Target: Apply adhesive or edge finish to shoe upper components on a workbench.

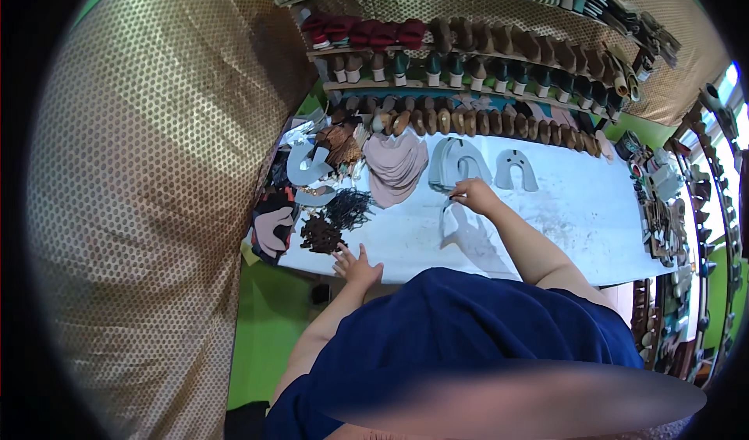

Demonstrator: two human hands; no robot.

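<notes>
Head view: right hand [473, 195] apparently pinches a thin tool over grey U-shaped cutouts [456, 165]; left hand [355, 265] lies splayed.

White table [577, 214]. Grey horseshoe cutouts [516, 170], pinkish-beige stack [394, 167], dark brown strap heap [320, 233]. Navy shirt [468, 323]. Gold curtain [140, 206] dotted all over. Green floor [265, 323]. Red and teal shoes [367, 33] shelved.

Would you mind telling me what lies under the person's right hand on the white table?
Under the right hand a thin pale cut piece lies on the white table, pinched at its top by the fingers. The part beneath the hand is covered.
</notes>
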